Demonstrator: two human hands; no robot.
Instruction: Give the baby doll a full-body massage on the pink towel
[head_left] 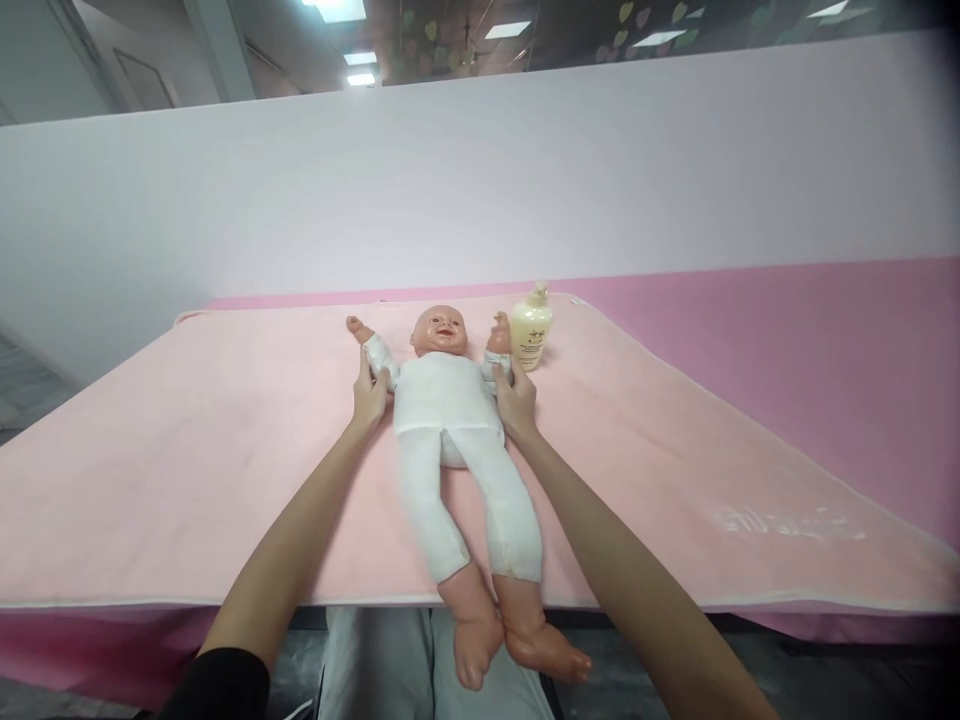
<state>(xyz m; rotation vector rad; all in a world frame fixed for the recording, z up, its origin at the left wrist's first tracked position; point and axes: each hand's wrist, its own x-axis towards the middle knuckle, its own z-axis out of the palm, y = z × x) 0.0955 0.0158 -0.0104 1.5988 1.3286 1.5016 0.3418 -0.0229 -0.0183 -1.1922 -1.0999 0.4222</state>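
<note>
A baby doll [448, 395] with a white cloth body lies on its back on a pink towel [225, 460], its head toward the far side. Its bare feet hang past the near edge. My left hand [370, 392] is wrapped round the doll's arm at the left, below the plastic forearm. On the other side my right hand [516, 398] grips the doll's other arm, which is bent upward. Just behind my right hand stands a pump bottle [531, 328] of pale yellow liquid, close to the doll's raised hand.
A pink cover [787, 370] shows under the towel at the right and along the front. Beyond the table rises a white partition [480, 190]. My legs in grey trousers [382, 665] are beneath the near edge.
</note>
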